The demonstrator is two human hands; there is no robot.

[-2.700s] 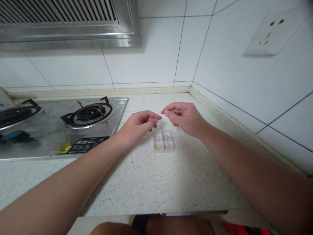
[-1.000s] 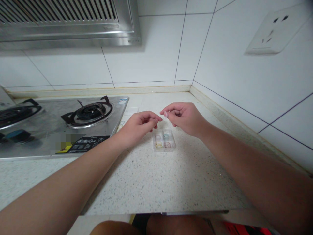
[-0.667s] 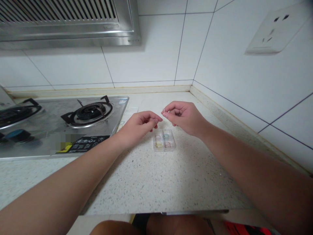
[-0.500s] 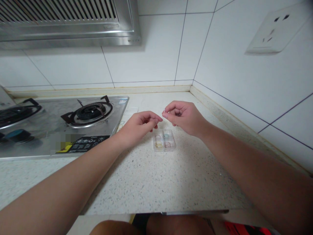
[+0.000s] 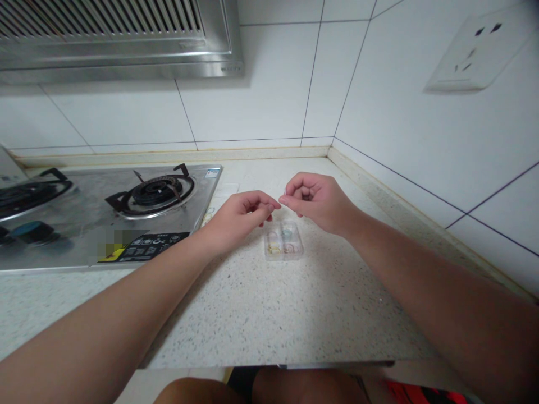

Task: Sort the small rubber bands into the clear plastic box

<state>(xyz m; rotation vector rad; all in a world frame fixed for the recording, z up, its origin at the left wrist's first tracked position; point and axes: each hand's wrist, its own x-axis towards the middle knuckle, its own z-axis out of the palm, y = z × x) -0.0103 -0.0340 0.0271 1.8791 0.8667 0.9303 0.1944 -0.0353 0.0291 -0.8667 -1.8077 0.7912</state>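
Observation:
My left hand point(image 5: 242, 217) is closed, with its thumb and fingers bent together above the left edge of a small clear box. Whatever its fingertips hold is too small to make out. My right hand point(image 5: 315, 201) is closed in a pinch, its thumb tip almost meeting the left fingertips; a tiny pale bit shows at the pinch. Just below both hands, the clear plastic box point(image 5: 283, 257) lies on the counter, divided into compartments. Small yellow, reddish and greenish ring-like pieces lie inside it. My left hand partly covers a flat clear piece point(image 5: 227, 191) behind it.
Left of my hands is a steel gas stove point(image 5: 84, 213) with a black burner point(image 5: 158, 191). A range hood point(image 5: 126, 62) hangs above it. The speckled counter point(image 5: 261, 314) meets tiled walls behind and to the right. A wall socket point(image 5: 471, 53) is at upper right.
The right fingers have shifted very slightly, and the pale bit at their tips shows less. My left hand and the box stay almost where they were.

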